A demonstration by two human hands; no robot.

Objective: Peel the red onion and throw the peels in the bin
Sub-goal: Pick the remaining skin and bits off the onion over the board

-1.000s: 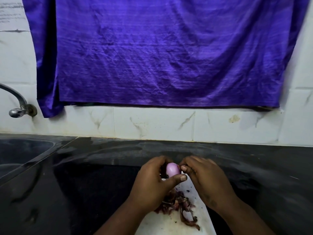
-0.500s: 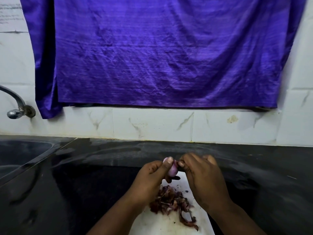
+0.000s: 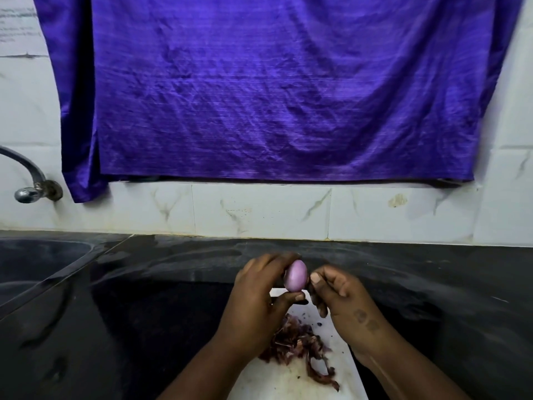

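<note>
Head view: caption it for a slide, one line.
Left hand holds the onion above a board strewn with peels; right hand close beside it.

One onion, two hands, one board

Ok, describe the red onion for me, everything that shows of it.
The red onion is small, egg-shaped and pale pinkish-purple with a smooth sheen, so most of its dry skin looks gone; a loose flap shows at its left edge. It stands roughly upright, held in the air near the white board. The left hand grips it, fingers behind its top, thumb under it. The thumb of the right hand sits close at its right side; contact there is unclear.
</note>
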